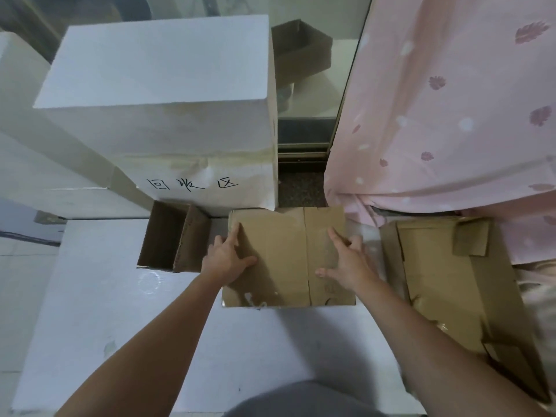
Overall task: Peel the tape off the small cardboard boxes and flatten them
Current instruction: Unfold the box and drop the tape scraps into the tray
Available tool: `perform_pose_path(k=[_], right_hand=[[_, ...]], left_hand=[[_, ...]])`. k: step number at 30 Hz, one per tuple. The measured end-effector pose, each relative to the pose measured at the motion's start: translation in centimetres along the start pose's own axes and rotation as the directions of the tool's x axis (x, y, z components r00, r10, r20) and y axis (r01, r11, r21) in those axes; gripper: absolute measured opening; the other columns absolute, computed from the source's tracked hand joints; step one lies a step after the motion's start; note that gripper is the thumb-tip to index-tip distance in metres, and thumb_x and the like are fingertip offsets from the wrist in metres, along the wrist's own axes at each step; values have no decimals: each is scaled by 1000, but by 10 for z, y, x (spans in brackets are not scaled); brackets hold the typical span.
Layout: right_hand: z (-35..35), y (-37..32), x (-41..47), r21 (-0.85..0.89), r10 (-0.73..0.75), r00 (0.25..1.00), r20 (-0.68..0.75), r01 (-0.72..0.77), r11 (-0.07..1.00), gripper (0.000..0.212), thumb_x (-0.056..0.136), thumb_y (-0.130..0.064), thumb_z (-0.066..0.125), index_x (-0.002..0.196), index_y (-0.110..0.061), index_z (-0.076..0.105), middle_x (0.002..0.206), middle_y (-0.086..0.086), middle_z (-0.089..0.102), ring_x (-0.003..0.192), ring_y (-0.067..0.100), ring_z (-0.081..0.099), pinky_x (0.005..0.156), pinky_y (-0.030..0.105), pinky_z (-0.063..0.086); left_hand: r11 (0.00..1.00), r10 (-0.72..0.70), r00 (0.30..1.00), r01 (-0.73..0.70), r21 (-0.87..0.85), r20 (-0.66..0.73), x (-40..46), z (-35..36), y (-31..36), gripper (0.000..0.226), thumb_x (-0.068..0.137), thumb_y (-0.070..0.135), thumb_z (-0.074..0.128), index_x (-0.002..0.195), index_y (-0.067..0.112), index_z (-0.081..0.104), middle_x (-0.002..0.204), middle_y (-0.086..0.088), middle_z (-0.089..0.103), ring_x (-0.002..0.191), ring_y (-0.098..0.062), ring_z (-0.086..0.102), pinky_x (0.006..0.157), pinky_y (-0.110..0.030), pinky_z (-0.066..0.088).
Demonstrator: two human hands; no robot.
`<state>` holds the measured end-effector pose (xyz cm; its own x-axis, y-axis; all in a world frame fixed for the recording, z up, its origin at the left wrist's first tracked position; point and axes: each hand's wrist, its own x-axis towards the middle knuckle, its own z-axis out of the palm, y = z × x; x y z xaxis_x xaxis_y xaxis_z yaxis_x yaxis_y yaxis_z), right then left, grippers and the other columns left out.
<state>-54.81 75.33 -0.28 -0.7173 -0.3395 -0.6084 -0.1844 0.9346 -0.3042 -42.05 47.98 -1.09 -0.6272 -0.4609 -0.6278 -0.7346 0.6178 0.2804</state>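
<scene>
A small brown cardboard box lies collapsed flat on the white work surface, with bits of clear tape along its near edge. My left hand presses on its left part, fingers spread and reaching the left edge. My right hand presses on its right part, fingers spread flat. To the left stands an open, unflattened small brown box, its mouth facing me. On the right lies a flattened cardboard piece with folded flaps.
A large white box with handwritten characters stands behind the work area. A pink patterned curtain hangs at the right. Another open brown box sits far back on the floor beyond a glass door frame.
</scene>
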Motion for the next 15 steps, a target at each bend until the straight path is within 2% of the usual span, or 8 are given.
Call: perform_pose_path(k=[2, 4, 7, 11, 15], right_hand=[[2, 1, 1, 66, -3, 1000, 30, 1, 998, 111, 79, -59, 77, 156, -51, -3, 150, 8, 24, 135, 32, 39, 103, 44, 46], [6, 2, 0, 158, -7, 998, 60, -3, 987, 112, 82, -53, 78, 154, -56, -8, 160, 12, 20, 140, 32, 42, 104, 44, 47], [14, 1, -4, 192, 7, 998, 56, -17, 981, 110, 87, -47, 75, 151, -59, -13, 163, 15, 18, 141, 30, 43, 99, 44, 49], [18, 0, -3, 157, 33, 999, 31, -38, 987, 107, 89, -45, 75, 152, -59, -11, 159, 12, 23, 138, 32, 42, 95, 44, 49], [16, -3, -4, 66, 36, 999, -18, -35, 997, 105, 87, -47, 75, 156, -53, -4, 155, 5, 18, 135, 31, 31, 93, 43, 45]], left_hand=[[1000, -11, 998, 11, -8, 58, 0, -1, 2, 136, 64, 75, 83, 160, 48, -10, 149, -8, 30, 133, -35, 48, 107, -53, 47], [1000, -23, 998, 22, 12, 62, -4, 2, 6, 146, 58, 74, 86, 158, 48, -17, 149, -6, 26, 123, -33, 58, 98, -50, 54], [999, -20, 1000, 19, 50, 20, -6, 12, 8, 144, 62, 70, 86, 157, 46, -19, 146, -6, 27, 104, -31, 65, 83, -45, 58], [996, -23, 1000, 24, 81, -4, -5, 17, 7, 141, 68, 67, 85, 157, 43, -21, 143, -4, 28, 93, -28, 64, 71, -39, 54], [995, -10, 1000, 10, 98, -7, -5, 19, 8, 139, 71, 64, 85, 158, 41, -22, 143, -5, 26, 93, -26, 62, 70, -40, 55]])
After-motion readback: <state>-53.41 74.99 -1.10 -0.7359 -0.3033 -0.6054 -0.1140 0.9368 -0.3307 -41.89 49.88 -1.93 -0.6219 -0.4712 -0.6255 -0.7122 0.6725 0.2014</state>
